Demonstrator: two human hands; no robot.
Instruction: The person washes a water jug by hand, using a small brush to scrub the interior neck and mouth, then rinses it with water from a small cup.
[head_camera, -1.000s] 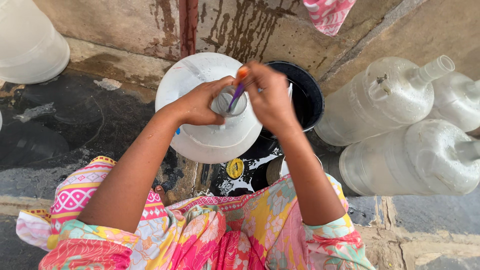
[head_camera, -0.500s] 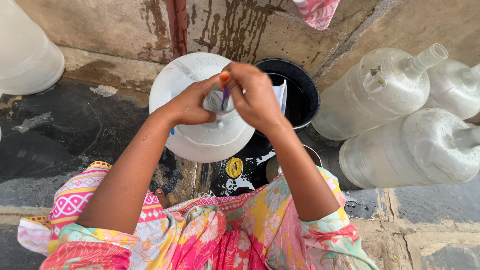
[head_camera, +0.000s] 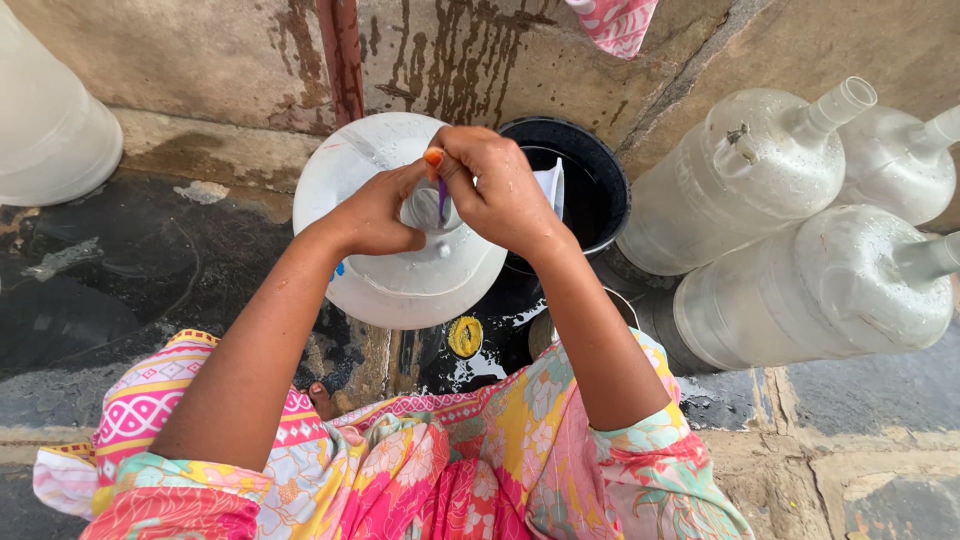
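The right hand pinches a thin purple stick with an orange tip, its grip pressed together around the stick, which dips into the neck of a large white water jug. The left hand curls closed around that neck. The jug stands upright on wet dark ground. Just beside the jug, toward the right hand, sits a black bucket. Beyond the bucket lie three clear empty jugs on their sides.

Single head-worn view, steeply downward, close above wet ground.
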